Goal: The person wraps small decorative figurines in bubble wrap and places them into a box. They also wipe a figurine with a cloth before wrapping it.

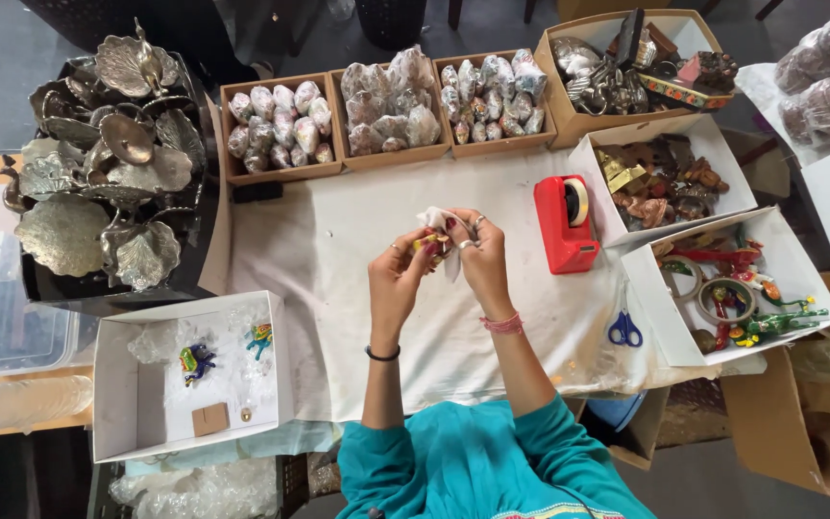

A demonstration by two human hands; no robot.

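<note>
Two hands, left hand (398,272) and right hand (477,252), pinch a small colourful trinket (427,243) in white wrapping (442,223) above the cloth-covered surface (338,250), red tape dispenser (566,223) and blue scissors (624,330) within reach for sealing.

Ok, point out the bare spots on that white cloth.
Bare white cloth lies between the wrapped-item boxes and the left hand, and below the red tape dispenser beside the blue scissors. The right side is crowded with boxes.
</note>
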